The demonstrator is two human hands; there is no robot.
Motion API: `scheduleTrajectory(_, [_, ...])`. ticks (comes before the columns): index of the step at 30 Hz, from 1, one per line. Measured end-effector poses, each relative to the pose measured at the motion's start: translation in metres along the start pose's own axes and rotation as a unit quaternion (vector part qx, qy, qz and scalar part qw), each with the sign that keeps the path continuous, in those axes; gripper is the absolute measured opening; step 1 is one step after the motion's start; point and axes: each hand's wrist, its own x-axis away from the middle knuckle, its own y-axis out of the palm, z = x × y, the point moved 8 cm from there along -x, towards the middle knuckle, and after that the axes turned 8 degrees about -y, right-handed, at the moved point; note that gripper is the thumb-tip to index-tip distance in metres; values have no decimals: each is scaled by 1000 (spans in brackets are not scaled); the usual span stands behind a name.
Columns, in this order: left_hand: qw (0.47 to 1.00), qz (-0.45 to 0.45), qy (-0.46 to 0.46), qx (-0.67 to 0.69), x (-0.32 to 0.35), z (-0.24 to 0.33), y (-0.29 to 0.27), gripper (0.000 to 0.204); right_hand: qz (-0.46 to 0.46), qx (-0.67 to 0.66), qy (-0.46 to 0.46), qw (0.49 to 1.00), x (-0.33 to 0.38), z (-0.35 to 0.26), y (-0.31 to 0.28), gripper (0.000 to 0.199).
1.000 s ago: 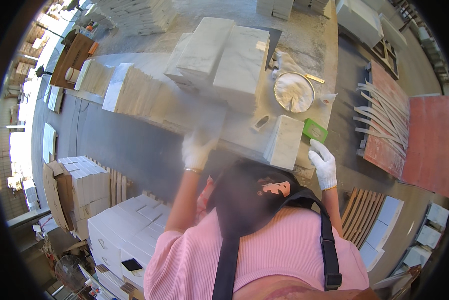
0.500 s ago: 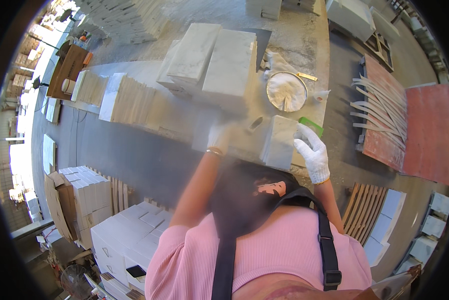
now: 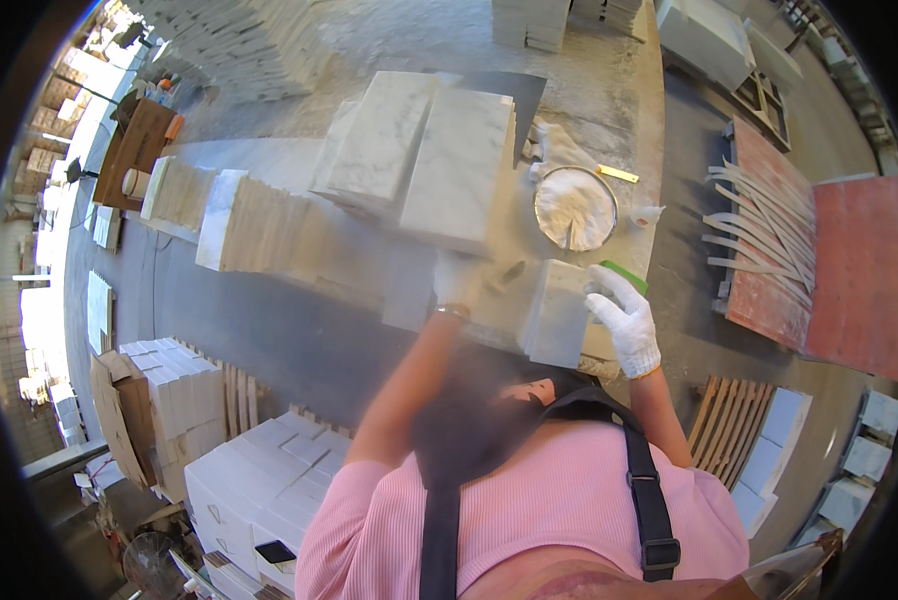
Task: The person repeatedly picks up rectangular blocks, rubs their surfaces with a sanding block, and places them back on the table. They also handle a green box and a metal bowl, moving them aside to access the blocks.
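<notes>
Gloved hands (image 3: pixel 624 318) (image 3: pixel 461 280) grip pale stone tile (image 3: pixel 559 312), fingers curled.

Matt white stone tile (image 3: pixel 557 312), knitted cloth-gloved right hand (image 3: pixel 626 322), dusty concrete bench (image 3: pixel 609 90).

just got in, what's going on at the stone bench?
A person in white work gloves stands at a dusty workbench. The right hand rests on the edge of a small pale stone tile, with a green flat tool just behind it. The left hand is on the bench beside the tile, blurred. Large white marble slabs and a round pan of white powder lie beyond.
</notes>
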Motion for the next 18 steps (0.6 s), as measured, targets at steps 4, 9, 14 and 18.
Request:
scheduleTrajectory(4, [996, -27, 18, -88, 9, 19, -4, 61, -16, 9, 0, 1000, -14, -6, -1, 47])
scheduleTrajectory(9, [992, -37, 37, -117, 13, 24, -4, 55, -16, -13, 14, 1000, -23, -9, -1, 49])
scheduleTrajectory(14, [994, -83, 24, -65, 13, 17, 2, 48, -14, -40, 35, 998, -22, -13, 0, 51])
scheduleTrajectory(18, [996, -84, 33, -15, 12, 15, 4, 48, -16, -33, 54, 998, -24, -13, 4, 51])
